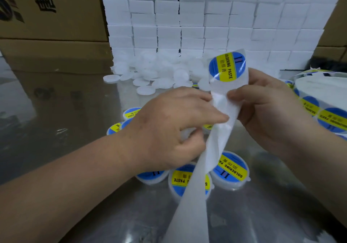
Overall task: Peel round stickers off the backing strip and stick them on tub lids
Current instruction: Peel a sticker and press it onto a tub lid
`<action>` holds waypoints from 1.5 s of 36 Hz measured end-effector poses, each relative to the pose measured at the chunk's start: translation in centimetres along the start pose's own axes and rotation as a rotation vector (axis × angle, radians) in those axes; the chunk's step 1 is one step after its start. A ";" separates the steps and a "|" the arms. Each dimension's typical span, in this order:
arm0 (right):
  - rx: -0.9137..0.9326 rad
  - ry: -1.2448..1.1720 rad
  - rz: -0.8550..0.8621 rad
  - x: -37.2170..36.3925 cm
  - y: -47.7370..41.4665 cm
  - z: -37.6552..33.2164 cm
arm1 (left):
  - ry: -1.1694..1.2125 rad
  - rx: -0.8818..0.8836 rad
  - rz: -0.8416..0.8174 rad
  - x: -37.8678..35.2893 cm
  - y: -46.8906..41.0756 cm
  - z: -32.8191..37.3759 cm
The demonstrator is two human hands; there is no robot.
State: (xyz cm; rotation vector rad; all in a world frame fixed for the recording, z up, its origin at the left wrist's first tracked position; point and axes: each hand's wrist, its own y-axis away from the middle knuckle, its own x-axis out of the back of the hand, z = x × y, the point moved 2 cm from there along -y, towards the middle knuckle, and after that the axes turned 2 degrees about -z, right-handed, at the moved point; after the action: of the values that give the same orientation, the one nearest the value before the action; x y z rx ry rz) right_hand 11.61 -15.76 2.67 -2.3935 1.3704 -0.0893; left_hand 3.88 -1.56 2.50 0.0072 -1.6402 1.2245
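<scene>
Where backed by a wall of white boxes [206, 17] and brown cartons [47, 17], gleams like polished metal: table [56, 111] strewn with bare white lids [146, 77] at the back, stickered tubs [231, 169] nearer. Holds a sticker roll [319, 86] at right edge. Above the tubs, pinches the white backing strip [219, 111] between left hand [169, 130] thumb and curled fingers. Pinches the same strip with right hand [262, 107] just opposite, thumb pressed on it, right below the round sticker [226, 67] at the strip's raised tip.

Both hands [212, 118] pinching backing strip [204, 158], round sticker [226, 66] on top
</scene>
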 end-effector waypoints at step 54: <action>-0.051 0.233 0.078 0.0 -0.1 1.7 | 1.467 1.341 0.852 -1.1 -2.7 -4.1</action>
State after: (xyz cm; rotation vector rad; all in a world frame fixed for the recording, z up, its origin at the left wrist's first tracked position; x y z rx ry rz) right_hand 12.14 -15.23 1.16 -2.4288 1.5845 -0.3247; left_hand 8.71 -0.54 3.34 -0.6299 0.6569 1.9499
